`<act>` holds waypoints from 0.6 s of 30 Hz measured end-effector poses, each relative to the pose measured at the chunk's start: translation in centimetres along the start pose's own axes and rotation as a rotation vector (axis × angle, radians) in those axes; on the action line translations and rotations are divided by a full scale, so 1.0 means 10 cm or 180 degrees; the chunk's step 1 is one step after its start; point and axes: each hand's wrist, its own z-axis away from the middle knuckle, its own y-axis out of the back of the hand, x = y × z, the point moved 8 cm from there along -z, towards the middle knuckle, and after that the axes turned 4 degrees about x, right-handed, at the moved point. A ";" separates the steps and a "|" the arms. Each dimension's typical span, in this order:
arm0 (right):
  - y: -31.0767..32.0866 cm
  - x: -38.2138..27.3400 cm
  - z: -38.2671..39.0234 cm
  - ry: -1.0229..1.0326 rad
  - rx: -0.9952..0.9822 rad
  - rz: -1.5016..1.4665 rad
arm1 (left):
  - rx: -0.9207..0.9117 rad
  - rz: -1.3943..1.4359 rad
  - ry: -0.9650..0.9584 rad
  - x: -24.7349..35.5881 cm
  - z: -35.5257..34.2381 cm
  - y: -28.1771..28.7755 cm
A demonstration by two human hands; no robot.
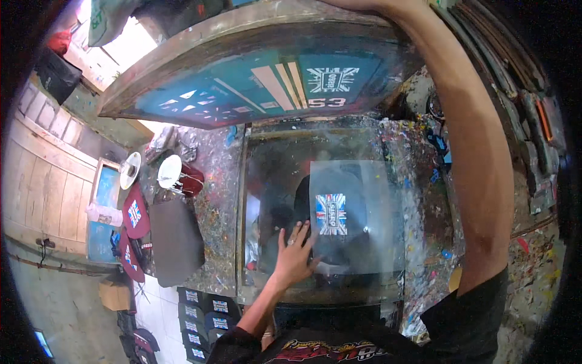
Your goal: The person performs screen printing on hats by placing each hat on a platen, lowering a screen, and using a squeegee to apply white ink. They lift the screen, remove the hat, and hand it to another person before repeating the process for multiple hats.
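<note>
A wooden-edged printing screen (236,91) with teal mesh stands tilted up at the back, with pale stencil shapes on it. My right hand (361,3) grips its top edge; the fingers are mostly cut off by the picture's edge. Below it, a glass plate (273,158) is set into the worktable. On the glass lies a translucent sheet (370,182) bearing a blue, red and white flag-like print (331,214). My left hand (294,258) rests at the sheet's left edge, fingers spread and holding nothing.
Left of the glass are a paint-streaked red bucket (188,181), a white lid (130,170), a dark panel (176,242) and maroon cap pieces (134,212). Several printed dark pieces (206,318) lie lower left. Wooden frames (485,42) lean at the far right.
</note>
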 end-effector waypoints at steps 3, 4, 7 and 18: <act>-0.06 -0.04 -0.04 0.0080 -0.0131 -0.0128 | -0.0022 -0.0035 -0.0047 -0.09 0.00 0.02; -0.08 -0.01 -0.09 0.0118 -0.0122 -0.0197 | -0.0084 -0.0115 -0.0097 -0.09 -0.02 0.00; -0.04 0.14 -0.22 0.0128 -0.0030 0.0072 | -0.0124 -0.0262 -0.0194 -0.03 -0.05 -0.01; -0.08 0.02 -0.11 0.0212 -0.0185 -0.0271 | 0.0124 -0.0015 -0.0122 -0.04 -0.03 0.04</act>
